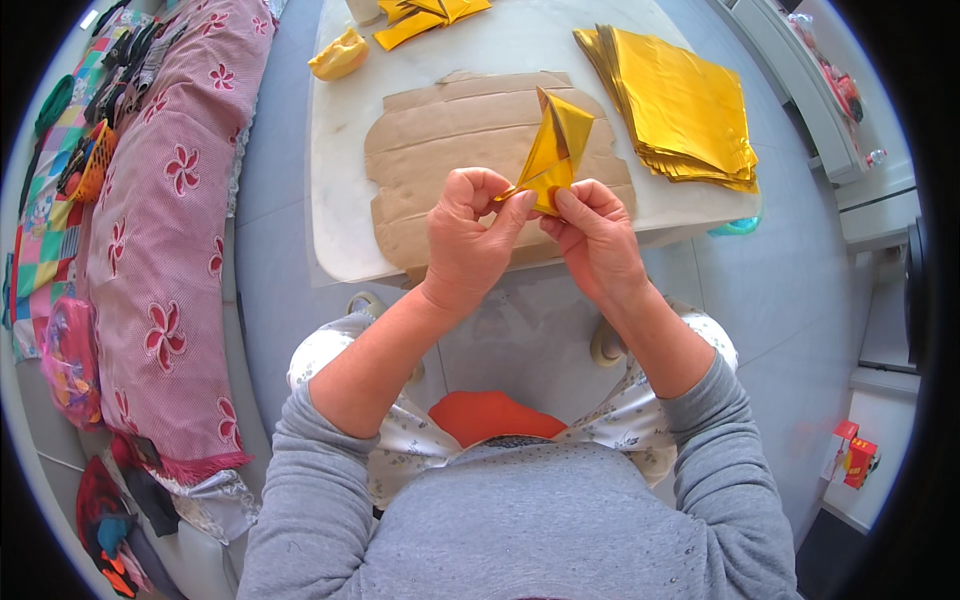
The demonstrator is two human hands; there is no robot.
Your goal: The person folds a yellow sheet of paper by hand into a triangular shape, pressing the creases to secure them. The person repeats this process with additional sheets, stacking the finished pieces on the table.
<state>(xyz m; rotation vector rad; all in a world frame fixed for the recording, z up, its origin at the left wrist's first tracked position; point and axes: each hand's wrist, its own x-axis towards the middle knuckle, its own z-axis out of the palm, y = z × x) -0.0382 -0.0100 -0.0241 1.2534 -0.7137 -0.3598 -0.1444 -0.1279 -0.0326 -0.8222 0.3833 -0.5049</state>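
Note:
A partly folded sheet of gold foil paper [556, 142] is held up between both hands above the near part of a brown cardboard sheet [450, 142]. My left hand [472, 232] pinches its lower left corner between thumb and fingers. My right hand [600, 236] grips the lower right edge, thumb on the near face. The paper's pointed end stands away from me. To the right lies a thick stack of flat gold foil sheets [682, 105]. Folded gold pieces [427, 16] lie at the table's far side, with a yellowish lump [339, 55], perhaps food, at the far left.
The pale marble-look table [337, 225] has a rounded near left corner. A whitish container [364, 9] stands at its far edge. On the left is a sofa under a pink flowered cover [161, 247], with an orange basket [96, 161]. Grey cabinets [877, 217] line the right.

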